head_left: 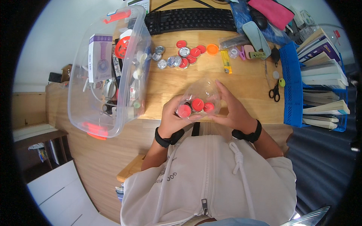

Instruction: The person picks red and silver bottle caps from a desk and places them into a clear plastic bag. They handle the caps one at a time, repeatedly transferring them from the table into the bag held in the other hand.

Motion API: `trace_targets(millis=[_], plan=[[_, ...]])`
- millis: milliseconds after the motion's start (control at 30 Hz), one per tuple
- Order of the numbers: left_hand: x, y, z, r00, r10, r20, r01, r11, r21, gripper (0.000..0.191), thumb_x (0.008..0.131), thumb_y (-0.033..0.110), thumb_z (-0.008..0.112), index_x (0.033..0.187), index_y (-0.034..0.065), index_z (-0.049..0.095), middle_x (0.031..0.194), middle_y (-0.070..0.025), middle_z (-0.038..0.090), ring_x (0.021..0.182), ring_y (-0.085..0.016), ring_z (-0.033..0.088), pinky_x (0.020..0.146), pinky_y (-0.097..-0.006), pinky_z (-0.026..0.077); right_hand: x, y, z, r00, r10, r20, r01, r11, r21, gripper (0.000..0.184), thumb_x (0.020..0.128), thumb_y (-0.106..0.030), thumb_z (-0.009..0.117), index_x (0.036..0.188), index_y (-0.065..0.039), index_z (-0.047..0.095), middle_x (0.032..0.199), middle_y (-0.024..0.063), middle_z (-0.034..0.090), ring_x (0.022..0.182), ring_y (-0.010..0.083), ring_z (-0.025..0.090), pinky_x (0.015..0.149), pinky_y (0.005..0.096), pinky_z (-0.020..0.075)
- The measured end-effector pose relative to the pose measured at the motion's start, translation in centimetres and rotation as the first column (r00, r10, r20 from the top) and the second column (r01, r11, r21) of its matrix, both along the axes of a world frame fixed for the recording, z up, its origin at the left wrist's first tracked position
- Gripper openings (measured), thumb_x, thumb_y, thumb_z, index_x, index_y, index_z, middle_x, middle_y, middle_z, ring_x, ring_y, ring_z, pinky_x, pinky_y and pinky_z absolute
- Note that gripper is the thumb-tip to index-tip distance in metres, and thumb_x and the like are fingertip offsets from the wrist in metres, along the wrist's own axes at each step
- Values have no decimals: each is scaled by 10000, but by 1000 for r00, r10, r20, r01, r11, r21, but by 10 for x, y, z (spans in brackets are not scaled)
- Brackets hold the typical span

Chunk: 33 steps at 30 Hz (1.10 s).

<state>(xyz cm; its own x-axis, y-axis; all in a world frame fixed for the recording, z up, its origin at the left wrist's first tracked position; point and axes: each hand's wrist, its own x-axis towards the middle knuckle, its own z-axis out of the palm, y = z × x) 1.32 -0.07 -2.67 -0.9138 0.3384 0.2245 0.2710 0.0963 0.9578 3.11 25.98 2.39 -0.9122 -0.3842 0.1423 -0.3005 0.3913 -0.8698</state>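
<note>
Between my two hands is a clear plastic container (205, 87), heart-shaped in outline, held above the front edge of the desk. Several red tealight candles (197, 104) lie inside it near its lower end. My left hand (172, 117) grips the container's left side. On the other side, my right hand (233, 108) has its thumb at the lower rim and its fingers along the right wall. Farther back on the wooden desk (175, 82) lies a loose group of red tealights (195, 52), some turned over with their silver metal cups (162, 64) showing.
A clear storage box (134, 110) of mixed items stands left, holding a boxed mini fan (100, 58). Behind are a black keyboard (192, 19) and an orange lid (212, 49). Rightward lie black scissors (274, 93), a yellow packet (226, 62) and a blue book rack (291, 87).
</note>
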Motion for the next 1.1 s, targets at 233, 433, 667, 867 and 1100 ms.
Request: trace_targets(millis=[233, 433, 667, 867, 1100], plan=[[0, -2, 0, 999, -41, -4, 41, 998, 57, 659, 724, 8, 993, 1262, -1, 612, 1237, -149, 740, 1238, -320, 713, 1041, -441, 581, -8, 0, -4, 998, 25, -54, -29, 997, -74, 799, 765, -115, 899, 1461, -31, 514, 1364, 151, 588, 1280, 297, 584, 1128, 397, 446], [-2, -2, 6, 1000, -24, 16, 24, 999, -22, 530, 729, 56, 997, 1165, 0, 701, 1194, -142, 764, 1098, -244, 738, 968, -378, 576, -14, -1, -6, 998, 46, -44, -51, 993, -107, 556, 779, -69, 867, 1276, -62, 619, 1242, 128, 658, 1181, 294, 643, 1041, 388, 497], [-2, -2, 14, 1000, -7, -1, 7, 996, -86, 533, 721, 112, 1009, 1165, -1, 738, 1182, -127, 779, 1049, -209, 738, 929, -345, 575, -13, -8, 0, 999, 48, -12, -49, 986, -158, 285, 856, -30, 789, 1110, -89, 673, 1026, 82, 691, 972, 292, 673, 874, 399, 539], [0, 2, 18, 998, 30, -57, -36, 992, -122, 534, 696, 125, 1020, 1150, 18, 759, 1105, -102, 802, 974, -194, 751, 871, -330, 580, -17, -13, -2, 975, 6, -224, -28, 995, -95, 205, 870, -74, 796, 1044, -116, 695, 952, 70, 672, 928, 300, 648, 837, 404, 507], [-1, 1, 16, 997, 26, -67, -35, 991, -131, 558, 688, 139, 1024, 1173, 23, 774, 1100, -106, 809, 954, -193, 757, 859, -328, 582, -21, -5, 1, 977, 83, -199, -94, 994, -49, 212, 856, -105, 813, 1036, -118, 703, 926, 66, 664, 908, 307, 638, 843, 418, 495]])
